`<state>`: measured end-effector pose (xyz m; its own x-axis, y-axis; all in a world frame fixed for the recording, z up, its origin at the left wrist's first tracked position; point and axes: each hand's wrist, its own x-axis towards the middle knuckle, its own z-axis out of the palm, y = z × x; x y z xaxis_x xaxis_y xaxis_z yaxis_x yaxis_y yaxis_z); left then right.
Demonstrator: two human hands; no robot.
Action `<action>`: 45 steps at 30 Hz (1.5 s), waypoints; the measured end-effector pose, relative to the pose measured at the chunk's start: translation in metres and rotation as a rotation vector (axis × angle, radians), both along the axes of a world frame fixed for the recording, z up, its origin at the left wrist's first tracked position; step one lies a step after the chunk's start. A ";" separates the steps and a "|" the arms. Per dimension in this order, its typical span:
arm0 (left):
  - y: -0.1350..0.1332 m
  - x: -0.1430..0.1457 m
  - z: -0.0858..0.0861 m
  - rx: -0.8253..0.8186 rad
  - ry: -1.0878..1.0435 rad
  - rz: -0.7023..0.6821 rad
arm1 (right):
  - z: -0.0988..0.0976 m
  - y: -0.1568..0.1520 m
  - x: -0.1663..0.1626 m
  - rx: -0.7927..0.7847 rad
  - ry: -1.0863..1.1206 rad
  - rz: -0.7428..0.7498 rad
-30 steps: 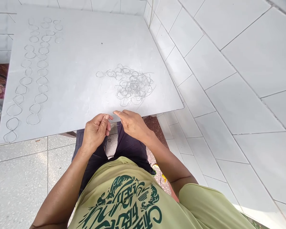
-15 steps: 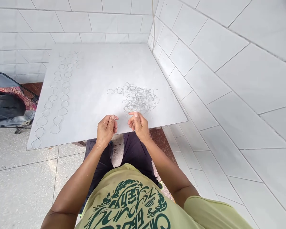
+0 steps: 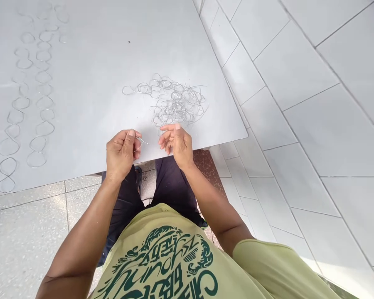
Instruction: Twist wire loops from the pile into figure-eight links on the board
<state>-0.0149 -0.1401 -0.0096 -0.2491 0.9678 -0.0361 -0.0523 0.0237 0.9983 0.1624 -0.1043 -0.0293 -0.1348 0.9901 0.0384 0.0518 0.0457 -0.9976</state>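
My left hand (image 3: 122, 152) is closed in a pinch on a thin piece of wire (image 3: 141, 141) that pokes out to the right of its fingers. My right hand (image 3: 176, 141) hovers just to the right of that wire, fingers loosely curled and slightly apart, with nothing visible in them. Both hands are over the near edge of a white board (image 3: 90, 79). Just beyond my right hand lies a tangled pile of thin wire loops (image 3: 173, 104).
Two rows of finished wire loops (image 3: 34, 95) run along the board's left side. A white tiled wall (image 3: 299, 83) rises on the right. Speckled floor tiles (image 3: 21, 232) lie below the board, and my dark trousers show under its edge.
The camera tilted down and closer, so the bag at the left left the view. My hands have moved a little apart, and the wire now shows past my left fingers.
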 end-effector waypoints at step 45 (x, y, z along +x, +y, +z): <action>-0.008 -0.003 -0.005 0.068 0.243 -0.178 | 0.003 -0.001 0.006 0.038 -0.049 0.222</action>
